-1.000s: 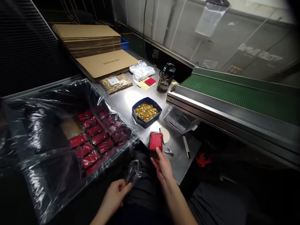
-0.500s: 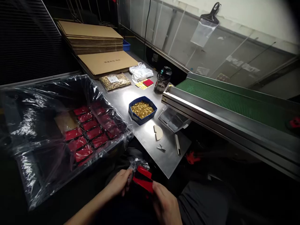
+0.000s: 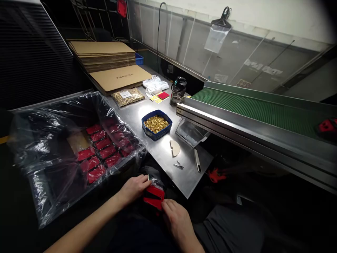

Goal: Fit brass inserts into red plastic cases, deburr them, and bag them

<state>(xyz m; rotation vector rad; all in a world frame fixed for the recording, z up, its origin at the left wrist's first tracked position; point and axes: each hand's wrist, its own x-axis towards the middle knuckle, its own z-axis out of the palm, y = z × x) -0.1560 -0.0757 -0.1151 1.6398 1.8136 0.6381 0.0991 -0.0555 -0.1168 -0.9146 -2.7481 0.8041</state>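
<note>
Both hands meet low over my lap around a small red case [image 3: 153, 197] that sits partly inside a clear plastic bag [image 3: 156, 183]. My left hand [image 3: 133, 188] grips the bag's edge on the left side. My right hand [image 3: 176, 220] pinches the case's lower right corner. To the left stands a bin [image 3: 39, 196] lined with clear plastic, holding rows of bagged red cases [image 3: 101, 154]. A blue tray of small gold parts [image 3: 156, 124] rests on the steel table [image 3: 184, 179] ahead.
On the table lie a half-round white pad [image 3: 174, 148], small tweezers [image 3: 178, 165], a white pen-like tool [image 3: 197, 160], a bag of gold parts [image 3: 127, 96] and a bottle [image 3: 178, 90]. Flat cardboard [image 3: 105, 59] is stacked at the back. A green conveyor [image 3: 252, 109] carries a red case [image 3: 327, 126] at right.
My right hand brought the red case down from the table edge to my lap, where my left hand met it with the clear bag. The view rose and the conveyor's red case came into sight.
</note>
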